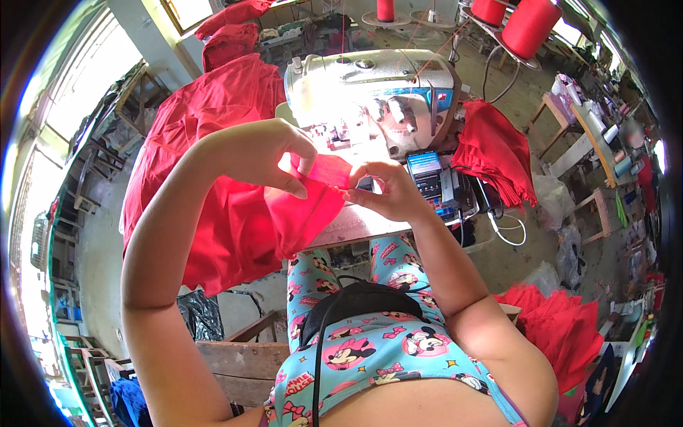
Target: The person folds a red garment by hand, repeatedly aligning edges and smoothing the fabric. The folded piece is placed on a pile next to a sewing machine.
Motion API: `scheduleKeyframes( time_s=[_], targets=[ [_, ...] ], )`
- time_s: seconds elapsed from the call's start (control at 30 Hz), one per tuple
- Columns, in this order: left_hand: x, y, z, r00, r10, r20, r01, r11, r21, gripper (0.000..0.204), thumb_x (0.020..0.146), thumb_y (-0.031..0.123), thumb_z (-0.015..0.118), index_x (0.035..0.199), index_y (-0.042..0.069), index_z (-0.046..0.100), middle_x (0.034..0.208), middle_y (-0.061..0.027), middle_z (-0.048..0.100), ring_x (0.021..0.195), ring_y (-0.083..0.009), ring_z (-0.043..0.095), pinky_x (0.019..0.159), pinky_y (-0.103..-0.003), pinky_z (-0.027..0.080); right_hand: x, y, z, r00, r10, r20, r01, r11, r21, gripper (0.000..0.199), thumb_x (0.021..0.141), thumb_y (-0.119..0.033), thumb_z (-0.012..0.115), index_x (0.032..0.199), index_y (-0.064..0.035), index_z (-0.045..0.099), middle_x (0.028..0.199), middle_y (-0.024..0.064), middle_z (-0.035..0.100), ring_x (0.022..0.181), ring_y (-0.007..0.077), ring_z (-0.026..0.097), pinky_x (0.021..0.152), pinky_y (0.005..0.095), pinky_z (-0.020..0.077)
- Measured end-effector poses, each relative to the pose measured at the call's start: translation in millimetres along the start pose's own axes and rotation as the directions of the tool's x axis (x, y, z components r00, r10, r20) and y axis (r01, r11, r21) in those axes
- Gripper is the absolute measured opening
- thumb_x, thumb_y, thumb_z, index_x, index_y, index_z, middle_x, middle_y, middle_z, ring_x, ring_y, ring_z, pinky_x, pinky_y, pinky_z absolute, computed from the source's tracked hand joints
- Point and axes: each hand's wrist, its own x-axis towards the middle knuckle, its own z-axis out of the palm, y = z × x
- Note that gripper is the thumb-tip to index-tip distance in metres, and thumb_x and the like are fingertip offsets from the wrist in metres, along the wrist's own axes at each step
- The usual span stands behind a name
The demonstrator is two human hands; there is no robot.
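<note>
A red fabric piece with a seam line stretches between my hands in front of the sewing machine. My right hand pinches its right edge between thumb and fingers. My left hand curves over the same fabric from the left; its thumb and a bent finger lie against the cloth, slightly apart, and the other fingers are partly hidden. The white sewing machine stands just beyond both hands, its needle area washed out by bright light. Below the fabric, part of the pale machine table shows.
A large red cloth heap covers the left side. Right of the machine lie a phone and another red pile. A white cable loops beside them. Red thread cones stand behind. More red pieces lie low on the right.
</note>
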Motion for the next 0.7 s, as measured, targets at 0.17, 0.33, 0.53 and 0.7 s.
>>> scheduleKeyframes(
  time_s=[0.17,0.33,0.53,0.7],
  targets=[
    [-4,6,6,0.997,-0.004,-0.077,0.006,1.0,0.024,0.024,0.073,0.018,0.076,0.073,0.004,0.056,0.072,-0.0076,0.058,0.075,-0.0214,0.056,0.069,-0.034,0.043,-3,-15,1,0.996,-0.082,-0.034,0.082,0.997,0.003,0.008,0.082,-0.005,0.067,0.084,-0.0053,0.059,0.078,0.0002,0.06,0.077,0.0071,0.053,0.075,0.0267,0.0439],
    [-7,5,14,0.982,0.059,-0.178,-0.043,0.995,0.091,0.025,0.075,0.016,0.074,0.073,0.003,0.052,0.071,-0.0089,0.056,0.072,-0.0231,0.055,0.068,-0.035,0.042,-6,-10,6,0.992,-0.102,-0.075,0.105,0.994,0.038,0.009,0.085,-0.009,0.062,0.085,-0.0066,0.053,0.077,-0.0004,0.055,0.075,0.0076,0.054,0.074,0.0274,0.0471],
    [-15,11,20,0.982,-0.014,-0.19,0.031,0.996,0.086,0.025,0.076,0.013,0.073,0.074,0.003,0.049,0.072,-0.0101,0.055,0.071,-0.025,0.056,0.066,-0.036,0.042,-9,-18,10,0.995,0.025,-0.094,-0.023,1.0,0.017,0.015,0.087,-0.011,0.064,0.086,-0.0063,0.05,0.08,-0.0003,0.051,0.072,0.0062,0.052,0.07,0.0246,0.0474],
    [-17,20,24,0.98,-0.096,-0.175,0.106,0.993,0.048,0.015,0.079,0.013,0.067,0.084,0.003,0.057,0.075,-0.0114,0.057,0.07,-0.0284,0.058,0.065,-0.038,0.044,-10,-24,19,0.989,0.07,-0.128,-0.059,0.995,0.085,0.021,0.088,-0.01,0.064,0.101,-0.0057,0.048,0.084,0.0006,0.054,0.08,0.008,0.058,0.069,0.0238,0.0473]
  ],
)
